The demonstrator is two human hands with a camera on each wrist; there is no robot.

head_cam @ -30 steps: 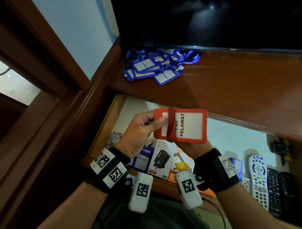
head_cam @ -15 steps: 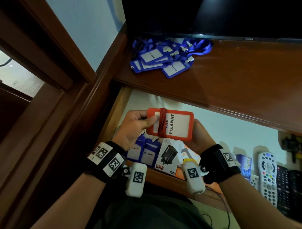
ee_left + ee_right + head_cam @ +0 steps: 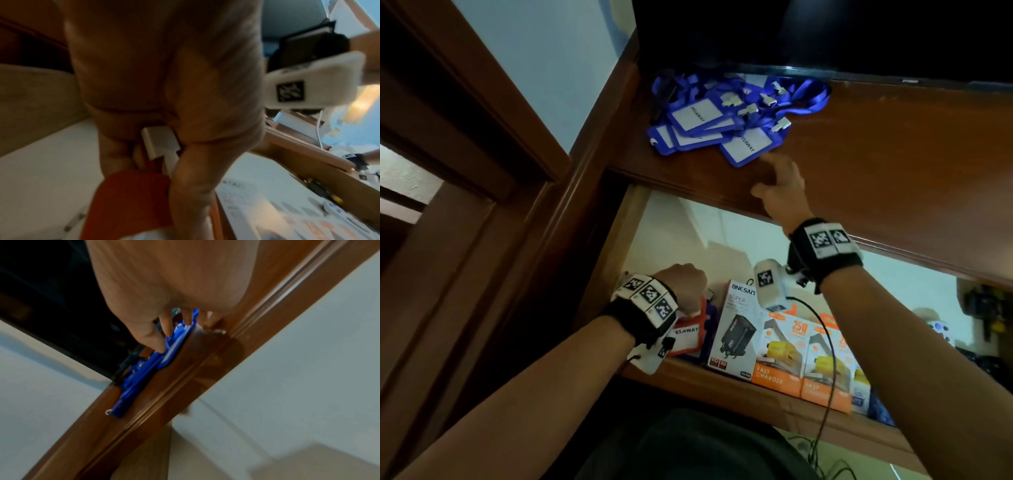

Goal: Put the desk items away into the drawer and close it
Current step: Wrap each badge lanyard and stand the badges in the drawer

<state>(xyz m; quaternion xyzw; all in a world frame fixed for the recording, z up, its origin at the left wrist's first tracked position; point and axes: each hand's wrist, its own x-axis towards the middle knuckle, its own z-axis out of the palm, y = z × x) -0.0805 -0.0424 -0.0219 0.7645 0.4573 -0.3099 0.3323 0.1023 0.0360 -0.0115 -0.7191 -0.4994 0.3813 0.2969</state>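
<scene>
Now I am lowering the left hand (image 3: 683,284), fingers clamped on the orange badge (image 3: 688,337), into the drawer (image 3: 722,387) at lower centre; the right hand (image 3: 780,186), fingers apart, is nearing the blue badges (image 3: 722,120) at upper centre, best gathered together.

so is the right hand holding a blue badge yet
No, the right hand hovers open just short of the blue badges on the desk, gripping nothing.
</scene>
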